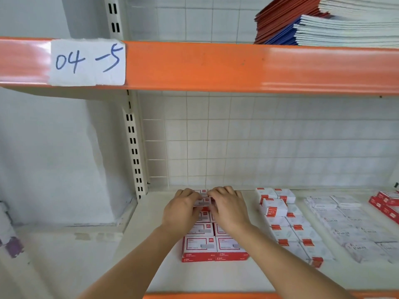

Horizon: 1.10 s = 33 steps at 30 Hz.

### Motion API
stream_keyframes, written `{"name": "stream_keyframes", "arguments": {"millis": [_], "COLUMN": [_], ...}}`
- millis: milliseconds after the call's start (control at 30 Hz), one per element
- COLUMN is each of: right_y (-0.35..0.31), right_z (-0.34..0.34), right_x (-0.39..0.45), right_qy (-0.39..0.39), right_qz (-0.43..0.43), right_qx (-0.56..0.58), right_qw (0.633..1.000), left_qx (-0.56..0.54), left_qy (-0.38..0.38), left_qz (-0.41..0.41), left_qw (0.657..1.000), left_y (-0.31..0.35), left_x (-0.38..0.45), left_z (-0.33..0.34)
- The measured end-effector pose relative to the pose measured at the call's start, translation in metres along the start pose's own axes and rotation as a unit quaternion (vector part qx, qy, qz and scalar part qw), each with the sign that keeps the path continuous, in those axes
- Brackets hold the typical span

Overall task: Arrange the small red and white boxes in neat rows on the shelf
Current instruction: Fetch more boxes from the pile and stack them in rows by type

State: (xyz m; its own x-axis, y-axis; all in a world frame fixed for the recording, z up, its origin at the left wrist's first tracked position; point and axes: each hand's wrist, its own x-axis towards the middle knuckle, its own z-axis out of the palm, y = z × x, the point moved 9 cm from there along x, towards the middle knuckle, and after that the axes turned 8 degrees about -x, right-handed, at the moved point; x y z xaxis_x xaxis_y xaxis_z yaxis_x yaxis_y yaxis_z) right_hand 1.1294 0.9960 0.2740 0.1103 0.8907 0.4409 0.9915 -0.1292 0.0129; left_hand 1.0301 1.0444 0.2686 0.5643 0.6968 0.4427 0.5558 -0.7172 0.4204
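Observation:
Small red and white boxes (199, 248) lie in two neat columns on the cream shelf (159, 268), running from the front toward the back wall. Both hands reach to the far end of these columns. My left hand (182, 209) has its fingers curled over the rear boxes (204, 200) on the left column. My right hand (228, 209) has its fingers curled over the rear boxes of the right column, close beside the left hand. The boxes under the palms are mostly hidden.
To the right lie two columns of white boxes with red corners (287, 227), then pale white packets (349, 223), and red boxes (386, 203) at the far right. An orange beam (216, 65) with a paper label (87, 62) runs overhead; notebooks (336, 22) are stacked above it.

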Motion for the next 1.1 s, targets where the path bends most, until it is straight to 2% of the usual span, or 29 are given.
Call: {"name": "stream_keyframes", "arguments": {"millis": [167,467,767,1100], "right_y": [0.035,0.159,0.302,0.432], "right_z": [-0.014,-0.058,-0.124,-0.19], "right_x": [-0.022,-0.108,-0.265,-0.424], "right_qy": [-0.007,-0.019,-0.038,-0.059], "right_qz": [0.04,0.176,0.316,0.376], "right_qx": [-0.033,-0.099,-0.15,-0.179], "right_qw": [0.999,0.979,0.936,0.907], "left_qx": [-0.015,-0.036,-0.082,-0.099], "left_qy": [-0.03,-0.111,-0.185,-0.237], "left_qz": [0.04,0.145,0.232,0.302], "left_qw": [0.999,0.982,0.951,0.918], "left_y": [0.032,0.148,0.315,0.506], "left_x": [0.006,0.012,-0.007,-0.062], "left_z": [0.013,0.071,0.155,0.252]}}
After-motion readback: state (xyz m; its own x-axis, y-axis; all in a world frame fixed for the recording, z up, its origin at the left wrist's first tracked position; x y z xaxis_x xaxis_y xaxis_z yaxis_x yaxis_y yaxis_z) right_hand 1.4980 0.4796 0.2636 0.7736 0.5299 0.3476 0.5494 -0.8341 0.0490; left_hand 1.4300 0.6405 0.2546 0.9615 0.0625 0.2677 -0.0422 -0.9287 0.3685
